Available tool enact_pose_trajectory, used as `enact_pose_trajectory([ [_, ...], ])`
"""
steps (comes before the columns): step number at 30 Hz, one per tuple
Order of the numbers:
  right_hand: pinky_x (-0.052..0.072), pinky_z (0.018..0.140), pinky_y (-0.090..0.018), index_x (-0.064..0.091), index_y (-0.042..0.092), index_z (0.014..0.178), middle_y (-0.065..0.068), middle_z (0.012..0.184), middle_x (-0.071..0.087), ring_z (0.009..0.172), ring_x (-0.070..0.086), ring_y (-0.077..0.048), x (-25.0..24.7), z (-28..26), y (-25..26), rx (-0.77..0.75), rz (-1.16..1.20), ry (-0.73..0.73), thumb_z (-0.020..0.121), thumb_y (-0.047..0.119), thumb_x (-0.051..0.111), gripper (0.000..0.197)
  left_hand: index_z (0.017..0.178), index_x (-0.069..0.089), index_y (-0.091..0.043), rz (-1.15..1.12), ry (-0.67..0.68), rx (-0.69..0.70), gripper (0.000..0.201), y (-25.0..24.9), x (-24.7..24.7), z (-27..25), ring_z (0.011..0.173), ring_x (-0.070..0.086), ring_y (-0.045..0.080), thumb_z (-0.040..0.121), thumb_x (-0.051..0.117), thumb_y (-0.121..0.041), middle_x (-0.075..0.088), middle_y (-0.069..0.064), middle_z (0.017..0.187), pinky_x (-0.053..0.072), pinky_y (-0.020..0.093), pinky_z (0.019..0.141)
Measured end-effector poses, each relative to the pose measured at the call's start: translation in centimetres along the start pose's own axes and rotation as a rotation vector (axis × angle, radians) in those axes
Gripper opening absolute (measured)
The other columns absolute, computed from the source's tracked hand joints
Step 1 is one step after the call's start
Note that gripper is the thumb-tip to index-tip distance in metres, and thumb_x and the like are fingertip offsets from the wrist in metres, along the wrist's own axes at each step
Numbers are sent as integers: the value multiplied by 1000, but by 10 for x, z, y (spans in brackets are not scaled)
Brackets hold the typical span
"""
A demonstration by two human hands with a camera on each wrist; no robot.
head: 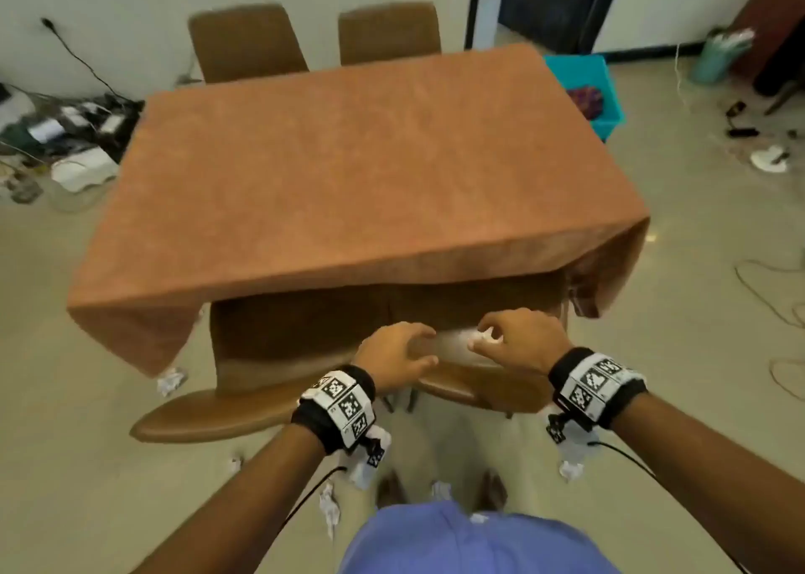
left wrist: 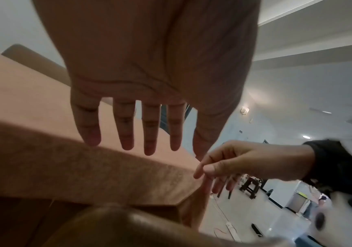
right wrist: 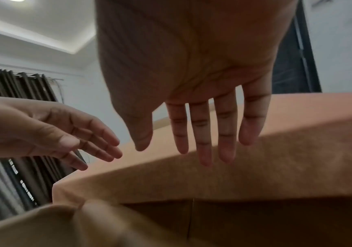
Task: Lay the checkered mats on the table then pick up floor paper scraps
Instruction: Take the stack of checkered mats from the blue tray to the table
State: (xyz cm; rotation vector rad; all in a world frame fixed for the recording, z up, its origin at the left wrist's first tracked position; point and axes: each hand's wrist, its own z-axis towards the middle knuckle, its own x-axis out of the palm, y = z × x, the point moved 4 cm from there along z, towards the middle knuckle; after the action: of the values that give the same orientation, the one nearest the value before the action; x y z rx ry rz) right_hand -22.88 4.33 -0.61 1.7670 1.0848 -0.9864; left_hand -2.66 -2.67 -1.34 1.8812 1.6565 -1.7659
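No checkered mat shows in any view. The table (head: 348, 172) is covered by a plain orange-brown cloth with nothing on it. White paper scraps lie on the floor: one by the cloth's left corner (head: 170, 382), others near my feet (head: 329, 504) (head: 441, 488) (head: 570, 469). My left hand (head: 398, 351) (left wrist: 149, 100) hovers with fingers spread over the back of a near chair (head: 270, 355), holding nothing. My right hand (head: 509, 338) (right wrist: 191, 83) floats beside it, fingers relaxed and empty. Both hands are just short of the table's near edge.
Two brown chairs are tucked in on my side, the second chair (head: 479, 382) under my right hand, and two more chairs (head: 244, 42) stand at the far side. A blue bin (head: 588, 85) sits at the table's far right. Cluttered gear (head: 65, 138) and cables line the floor.
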Motion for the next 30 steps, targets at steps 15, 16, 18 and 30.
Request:
enact_pose_trajectory([
  [15,46,82,-33,68,31,109,10,106,70,96,62,-15,70,-72,-158,-193,214,-123,87,65,44,47,103,64,-23,187,-189,-175,20,-80,119,-15,93,60,15,85,64,-33,61,-7,99,51,40,85],
  [16,46,82,-33,68,30,111,9,108,70,97,62,-16,67,-78,-181,-206,249,-111,88,62,46,45,102,65,-22,191,-202,-180,20,-102,134,-11,92,60,16,84,65,-32,61,-5,99,51,41,84],
  [18,47,81,-31,66,27,116,6,113,69,101,62,-17,61,-85,-213,-225,312,-86,90,54,52,40,101,66,-18,186,-203,-186,20,-138,153,-5,91,59,18,84,67,-29,60,-3,98,50,38,82],
  [30,52,84,-39,69,31,100,6,91,73,94,65,-21,34,-58,-516,143,359,70,89,45,54,23,109,65,-21,-90,140,-32,23,-358,288,218,89,62,6,89,60,-32,66,-8,96,49,23,79],
])
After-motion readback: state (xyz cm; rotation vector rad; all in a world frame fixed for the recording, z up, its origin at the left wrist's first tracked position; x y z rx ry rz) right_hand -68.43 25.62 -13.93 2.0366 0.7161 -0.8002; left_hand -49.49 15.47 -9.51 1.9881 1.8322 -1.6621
